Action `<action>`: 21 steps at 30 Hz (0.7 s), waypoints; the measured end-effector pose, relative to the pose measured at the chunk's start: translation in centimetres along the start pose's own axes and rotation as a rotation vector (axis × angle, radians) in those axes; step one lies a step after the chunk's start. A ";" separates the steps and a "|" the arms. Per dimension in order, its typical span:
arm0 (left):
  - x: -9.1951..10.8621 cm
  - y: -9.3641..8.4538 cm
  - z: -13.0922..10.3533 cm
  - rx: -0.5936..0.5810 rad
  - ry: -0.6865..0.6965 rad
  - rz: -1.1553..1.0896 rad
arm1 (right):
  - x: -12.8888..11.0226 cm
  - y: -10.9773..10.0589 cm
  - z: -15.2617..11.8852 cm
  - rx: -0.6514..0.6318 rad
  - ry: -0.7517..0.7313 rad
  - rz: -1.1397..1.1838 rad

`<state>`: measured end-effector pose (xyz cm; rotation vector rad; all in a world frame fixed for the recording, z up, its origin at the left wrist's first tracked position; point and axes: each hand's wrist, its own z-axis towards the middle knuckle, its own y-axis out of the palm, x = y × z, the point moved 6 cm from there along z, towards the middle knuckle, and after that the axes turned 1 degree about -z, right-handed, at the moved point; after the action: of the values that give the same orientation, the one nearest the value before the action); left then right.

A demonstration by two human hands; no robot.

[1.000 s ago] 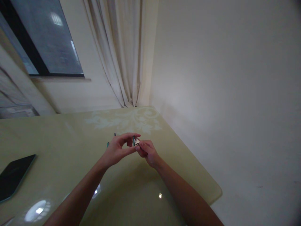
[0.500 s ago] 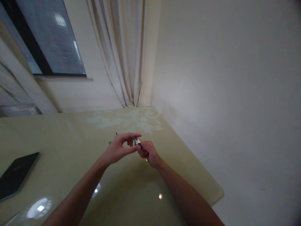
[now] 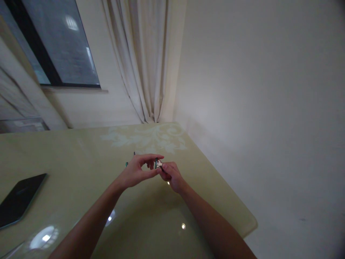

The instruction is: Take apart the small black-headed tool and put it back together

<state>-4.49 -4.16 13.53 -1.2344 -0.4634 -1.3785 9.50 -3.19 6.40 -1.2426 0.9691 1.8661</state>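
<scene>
Steadying a small pale-and-green piece [image 3: 159,164], my left hand [image 3: 133,172] gripping, right hand [image 3: 173,176] pinching, inside the yellowish desk [image 3: 210,198]'s right edge calls for even pressure.

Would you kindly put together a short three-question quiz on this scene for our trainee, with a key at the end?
1. True or false: the dark flat device lies on the table to the left of both the left hand and the right hand.
2. What is held at the fingertips between the two hands? A) a white cup; B) a small shiny piece; C) a folded cloth.
3. Fill the gap: beyond the far edge of the table, between the window and the corner of the room, hangs a pale ____.

Key: 1 true; 2 B; 3 curtain.
</scene>
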 end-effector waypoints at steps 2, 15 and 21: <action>-0.1 -0.1 0.1 0.019 0.003 0.000 | 0.1 -0.1 0.0 0.013 0.008 0.015; -4.8 0.8 1.2 0.117 -0.100 0.378 | 0.8 -4.0 1.6 0.386 0.094 0.093; -10.1 3.9 5.6 -0.034 -0.292 0.707 | 2.0 -7.2 2.0 0.588 0.159 0.040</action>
<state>-1.07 4.38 5.53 -1.4497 -0.1655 -0.6125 14.14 2.30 3.54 -1.0155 1.5016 1.3675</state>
